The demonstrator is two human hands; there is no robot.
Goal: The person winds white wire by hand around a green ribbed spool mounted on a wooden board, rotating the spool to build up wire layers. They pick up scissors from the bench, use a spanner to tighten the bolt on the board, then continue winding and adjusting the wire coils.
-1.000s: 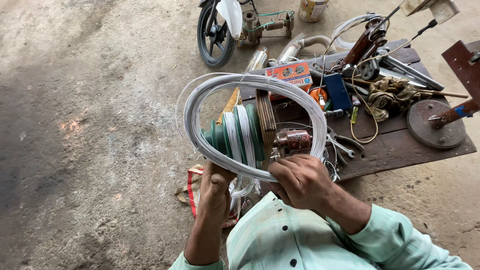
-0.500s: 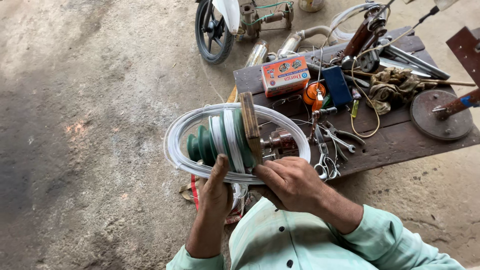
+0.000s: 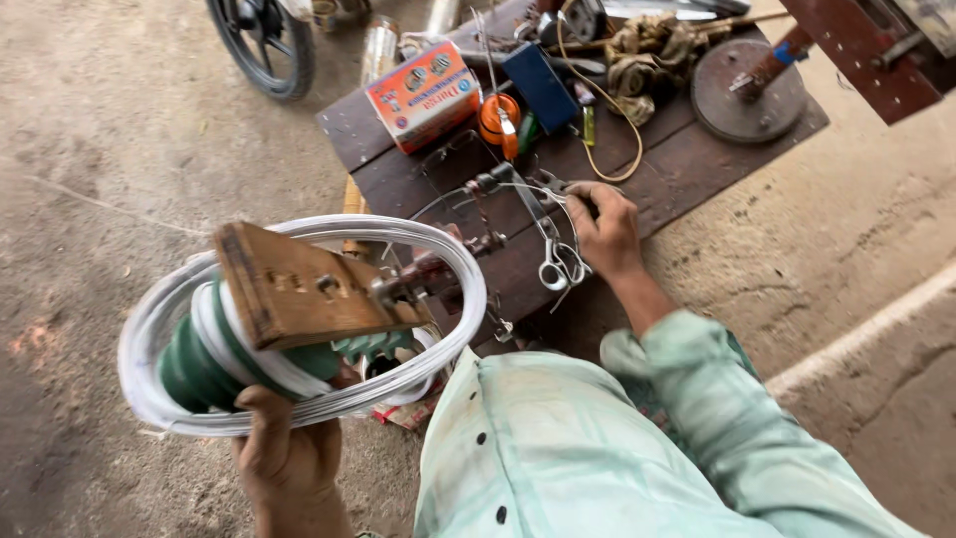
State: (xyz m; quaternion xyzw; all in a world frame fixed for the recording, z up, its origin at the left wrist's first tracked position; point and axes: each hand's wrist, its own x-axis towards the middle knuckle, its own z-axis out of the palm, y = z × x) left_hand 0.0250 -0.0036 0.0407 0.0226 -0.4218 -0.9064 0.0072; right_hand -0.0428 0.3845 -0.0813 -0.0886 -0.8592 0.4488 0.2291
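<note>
White wire coil (image 3: pixel 299 329) around green spool (image 3: pixel 199 364) — wooden block (image 3: pixel 299 289) atop, held aloft

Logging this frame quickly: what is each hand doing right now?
Left hand: closed, holding the white wire coil from below.
Right hand: resting on the tools on the wooden bench, by the scissors; grip cannot be told.

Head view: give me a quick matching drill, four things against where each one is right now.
Things:
1. white wire coil
2. scissors
3. orange box
4. metal disc

Places:
A. far right of the wooden table
B. held up by the left hand
C. beside the right hand
D. far left of the table, near the wheel

Pairs: 1-B, 2-C, 3-D, 4-A
</note>
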